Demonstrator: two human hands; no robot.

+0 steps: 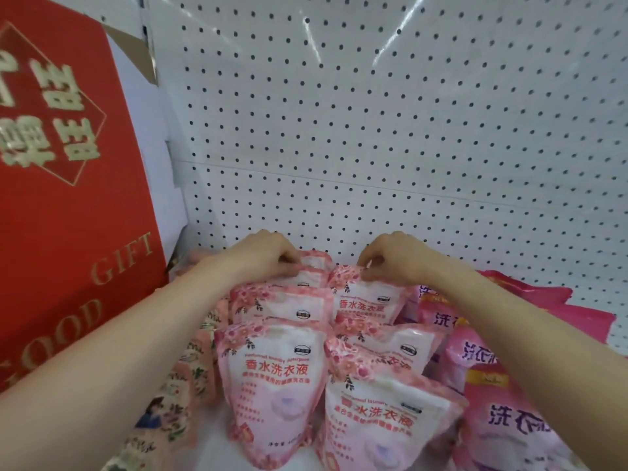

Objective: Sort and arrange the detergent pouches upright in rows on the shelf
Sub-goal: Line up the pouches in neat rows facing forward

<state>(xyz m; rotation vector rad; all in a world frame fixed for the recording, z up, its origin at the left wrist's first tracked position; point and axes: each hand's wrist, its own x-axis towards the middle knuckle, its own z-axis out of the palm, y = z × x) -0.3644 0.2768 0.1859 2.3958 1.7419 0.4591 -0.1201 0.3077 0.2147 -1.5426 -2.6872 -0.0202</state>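
Nearest: two front pouches, left front pouch (272,396) and right front pouch (384,423), both pink-white with a floral top and red print, standing upright on the white shelf (217,452); right one tilts a bit left. Bare forearms enter from both bottom corners and reach over them to the back. Far left: red gift box (68,198) with gold "GOOD GIFT" lettering, standing on the shelf against the side. Just beside it, floral pouches (176,396) lie flat or slumped, overlapping, partly under the left forearm. Next, left row: pouches one behind another, upright, touching front to back. Left hand (268,253) is at the back of this row, fingers curled down, pinching the top edge of the left rear pouch (307,277); one more pouch top shows behind it. Right row just beside, same pink type, upright but looser, leaning. Right hand (394,258) has fingers curled, pinching the top edge of the right rear pouch (367,300). Hands are near each other, not touching. Far right: magenta pouches (509,419) with purple print, lying tilted and piled, touching the right row. Behind everything, white pegboard (373,130) forms the back wall.
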